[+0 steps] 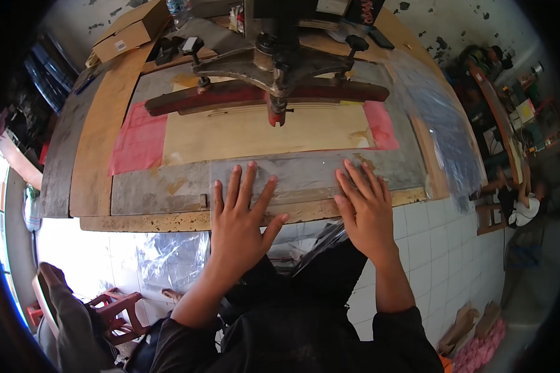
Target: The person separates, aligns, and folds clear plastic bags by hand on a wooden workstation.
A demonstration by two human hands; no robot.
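Observation:
Both hands lie spread at the front edge of a grey work surface (143, 196). My left hand (239, 208) is open, fingers stretched forward on a clear plastic sheet (298, 177). My right hand (366, 202) is open too, its fingertips on or just beside the sheet's right part. Beyond the fingertips runs a cream cloth strip (261, 133) with a pink piece (140, 140) at its left end and another pink piece (381, 124) at its right. Over the strip sits a long dark red press bar (230, 96), carried by a metal arm frame (274, 65).
A cardboard box (130, 31) stands at the back left. Stacked clear plastic (445, 130) covers the table's right side and hangs over its edge. More plastic (171, 258) hangs below the front left. Another person (522, 202) sits at far right; a red stool (118, 311) is at lower left.

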